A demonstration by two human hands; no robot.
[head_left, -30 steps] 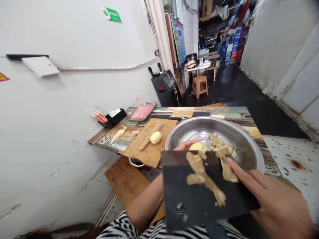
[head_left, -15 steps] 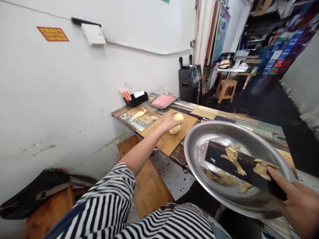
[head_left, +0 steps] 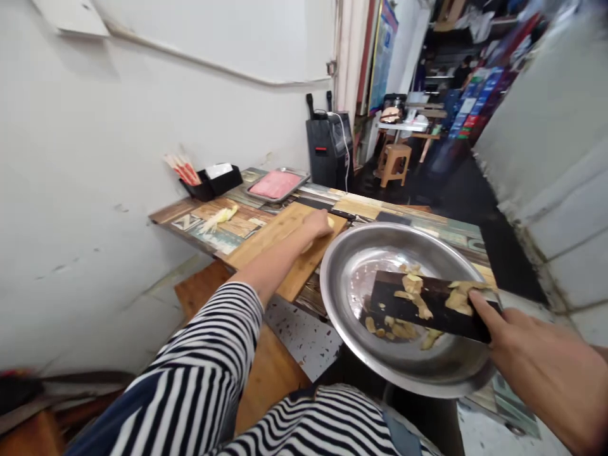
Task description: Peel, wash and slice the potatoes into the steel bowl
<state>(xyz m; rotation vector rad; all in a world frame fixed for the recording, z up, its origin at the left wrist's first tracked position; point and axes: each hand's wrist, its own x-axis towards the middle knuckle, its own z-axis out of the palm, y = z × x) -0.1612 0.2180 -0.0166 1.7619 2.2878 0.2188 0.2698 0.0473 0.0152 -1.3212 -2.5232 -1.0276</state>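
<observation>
My left hand (head_left: 317, 223) is closed at the far right part of the wooden cutting board (head_left: 266, 237). Pale yellow flesh of a peeled potato (head_left: 331, 222) peeks out past its fingers. A second pale piece (head_left: 308, 247) is mostly hidden behind my wrist. On the right, my right hand (head_left: 527, 342) grips a dark, broad-bladed cleaver (head_left: 439, 310), index finger stretched along the blade. The cleaver lies flat over a large steel basin (head_left: 332, 297), with brown-yellow peels (head_left: 415, 294) clinging to its face. More peels (head_left: 399, 328) rest in the bottom of the basin.
A metal tray (head_left: 298, 182) of pink meat (head_left: 274, 184) stands at the table's back. Beside it are a black holder (head_left: 213, 183) with chopsticks and shredded pale vegetable (head_left: 219, 217). A black-handled knife (head_left: 344, 215) lies behind the board. A black speaker (head_left: 329, 152) stands beyond the table.
The potato in my left hand has moved away from the other one, toward the board's far right, and is now mostly covered. The view has swung right; the cleaver stays over the basin.
</observation>
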